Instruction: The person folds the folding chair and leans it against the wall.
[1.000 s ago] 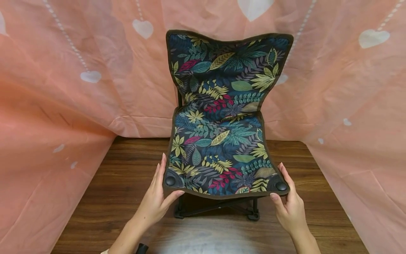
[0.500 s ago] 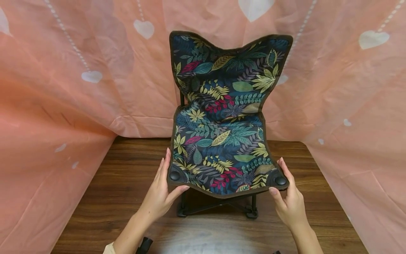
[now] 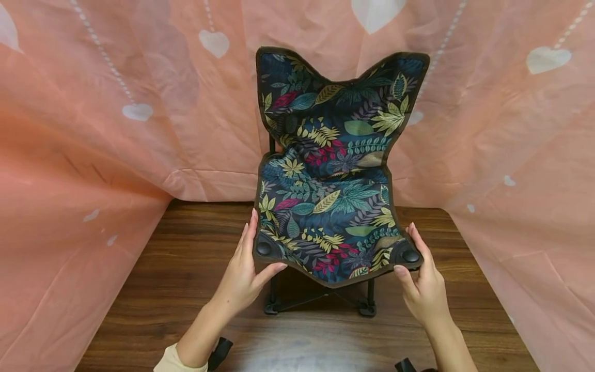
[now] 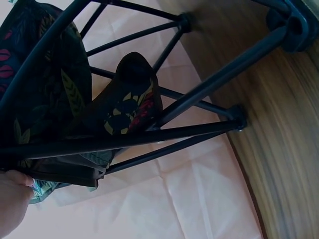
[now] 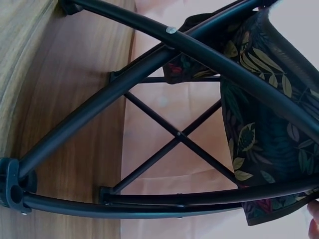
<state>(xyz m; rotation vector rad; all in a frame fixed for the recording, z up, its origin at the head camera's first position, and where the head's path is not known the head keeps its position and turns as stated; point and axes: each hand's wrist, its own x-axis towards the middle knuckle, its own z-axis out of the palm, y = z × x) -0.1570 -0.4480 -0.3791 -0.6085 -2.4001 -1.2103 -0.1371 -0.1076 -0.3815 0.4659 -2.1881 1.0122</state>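
On the wooden floor [image 3: 186, 289], close to the far side, a folding chair [image 3: 325, 206] stands upright, its leaf-patterned seat towards the person and its backrest on the far side. The left hand [image 3: 241, 276] holds the seat's near left corner, thumb along the near edge and fingers along the left side. The right hand [image 3: 423, 292] is clasped the same way about the near right corner, thumb in front, fingers along the right edge. Each corner bears a round black button [image 3: 264, 249]. Between the hands the cloth sags in a dip, and the backrest's top edge dips too. Both wrist views show dark crossed legs [image 5: 134, 77] under the seat. Pink sheeting [image 3: 116, 170] printed with pale hearts hangs left, right and far. A cream sleeve [image 3: 178, 361] covers the left forearm at the near edge.
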